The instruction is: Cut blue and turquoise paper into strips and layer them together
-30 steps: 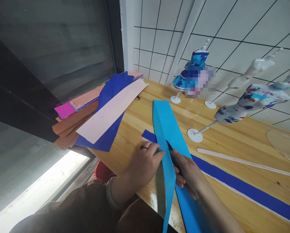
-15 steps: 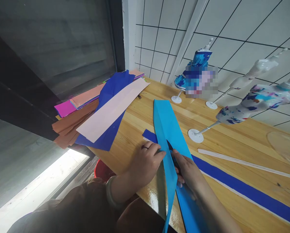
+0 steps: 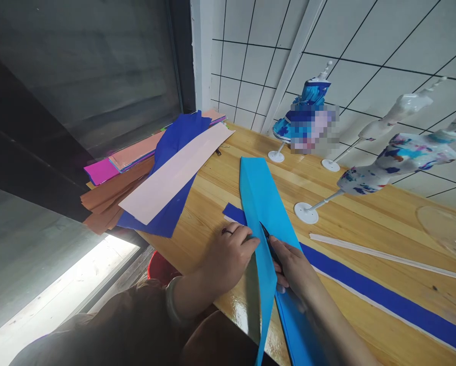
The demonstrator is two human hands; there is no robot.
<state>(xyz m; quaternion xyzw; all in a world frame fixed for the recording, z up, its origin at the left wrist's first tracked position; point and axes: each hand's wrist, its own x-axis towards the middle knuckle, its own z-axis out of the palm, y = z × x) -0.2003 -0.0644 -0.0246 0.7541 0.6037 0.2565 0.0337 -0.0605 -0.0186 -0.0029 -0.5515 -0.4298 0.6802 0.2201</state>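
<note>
A long light-blue sheet of folded paper [image 3: 275,195], which looks like crepe paper, lies across the table. A narrow strip [image 3: 266,274] is partly cut from its left side and hangs over the table's near edge. My left hand [image 3: 231,256], a dark ring on one finger, pinches the strip's left edge. In my right hand [image 3: 294,267] is a pair of dark scissors [image 3: 265,231], its blades at the cut between strip and sheet. The scissors' handles are mostly hidden by my fingers. Under the light-blue paper passes a dark-blue band with a white edge [image 3: 365,284].
At the left lie a pale pink sheet [image 3: 174,175], dark-blue paper [image 3: 164,223], brown paper [image 3: 119,193] and a coloured stack [image 3: 136,155]. Small dress forms stand at the back right, one painted [image 3: 397,157]. A thin white strip [image 3: 365,249] lies right. Below is a red bucket [image 3: 161,267].
The scissors have shifted slightly in the cut, and more of their blades shows. My left hand keeps its pinch on the strip. The whole view has moved a little.
</note>
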